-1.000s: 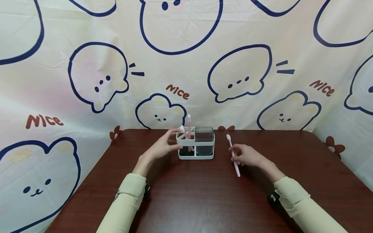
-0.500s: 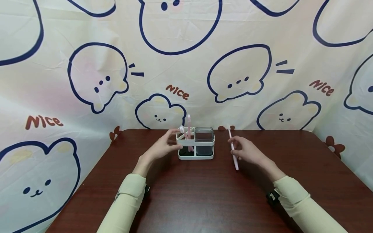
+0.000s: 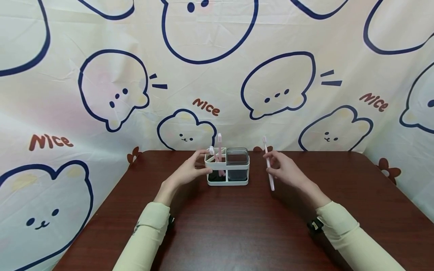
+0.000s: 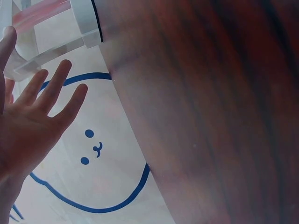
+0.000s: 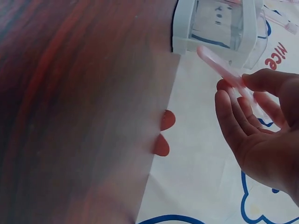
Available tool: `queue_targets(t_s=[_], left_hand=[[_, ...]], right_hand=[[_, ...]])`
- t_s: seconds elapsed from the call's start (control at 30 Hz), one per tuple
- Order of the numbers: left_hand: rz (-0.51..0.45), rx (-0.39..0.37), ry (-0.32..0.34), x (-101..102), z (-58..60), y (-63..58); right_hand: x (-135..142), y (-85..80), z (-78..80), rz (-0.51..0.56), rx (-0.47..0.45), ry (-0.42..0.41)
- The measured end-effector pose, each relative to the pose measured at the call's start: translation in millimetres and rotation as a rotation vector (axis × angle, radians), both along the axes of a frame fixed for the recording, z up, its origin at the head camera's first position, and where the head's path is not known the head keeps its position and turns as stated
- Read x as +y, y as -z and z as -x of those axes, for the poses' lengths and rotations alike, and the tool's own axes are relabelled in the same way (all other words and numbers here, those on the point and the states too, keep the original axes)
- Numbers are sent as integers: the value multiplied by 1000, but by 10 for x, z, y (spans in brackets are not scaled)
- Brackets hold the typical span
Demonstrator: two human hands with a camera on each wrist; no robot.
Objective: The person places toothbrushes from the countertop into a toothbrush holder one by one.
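A white toothbrush holder (image 3: 228, 183) stands on the brown table, at its far side. Two pink toothbrushes lean in its left part, one with its handle upright (image 3: 219, 141) and one with a white head (image 3: 211, 150). A clear cup (image 3: 237, 157) fills the right part. My left hand (image 3: 184, 172) grips the holder's left end between thumb and forefinger; in the left wrist view its other fingers (image 4: 60, 79) are spread. To the right of the holder, my right hand (image 3: 288, 171) pinches a pink toothbrush (image 5: 219, 65) upright, head up, apart from the holder.
The dark wooden table (image 3: 230, 233) runs back to a cloth backdrop (image 3: 223, 82) printed with bear faces. The backdrop hangs close behind the holder. Each forearm has a rolled sleeve and a dark wrist device (image 3: 315, 225).
My right hand has lifted the toothbrush up and slightly left, bringing it nearer the holder and more upright. My left hand stays at the holder, which has not moved.
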State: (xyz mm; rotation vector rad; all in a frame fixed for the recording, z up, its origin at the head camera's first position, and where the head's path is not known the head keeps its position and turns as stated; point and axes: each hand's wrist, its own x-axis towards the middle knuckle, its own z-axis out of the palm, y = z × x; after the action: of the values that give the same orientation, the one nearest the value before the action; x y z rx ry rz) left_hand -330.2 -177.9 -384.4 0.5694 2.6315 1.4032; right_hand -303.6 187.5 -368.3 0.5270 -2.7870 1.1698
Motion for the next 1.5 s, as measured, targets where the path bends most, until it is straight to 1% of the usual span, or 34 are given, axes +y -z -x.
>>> queue_targets(t_s=[0.23,0.5,0.77,0.93,1.2,1.33,1.5], left_hand=[[-5,-9,-12,2,-11,-8],[-6,-6,-8,-4,-7,-7],[-6,-5,-11,-6,-16,-15],[-4,-8,-15,-1,-13,-12],[2,-2,-13,3,-2,-12],[1,5,1,1,1,-12],[-3,4,3,-3,-4,-17]], right_hand=[[-51,-90,-10,-9,88,-1],[-134,-177,-18,25,106,-29],[-234,-282,-14,44,157,-58],[-315,-346,-16,50,171,-57],[-497,-469,-28,101,202,-84],[-622,-524,-27,130,237,-92],[-801,-611,-22,156,281,-96]])
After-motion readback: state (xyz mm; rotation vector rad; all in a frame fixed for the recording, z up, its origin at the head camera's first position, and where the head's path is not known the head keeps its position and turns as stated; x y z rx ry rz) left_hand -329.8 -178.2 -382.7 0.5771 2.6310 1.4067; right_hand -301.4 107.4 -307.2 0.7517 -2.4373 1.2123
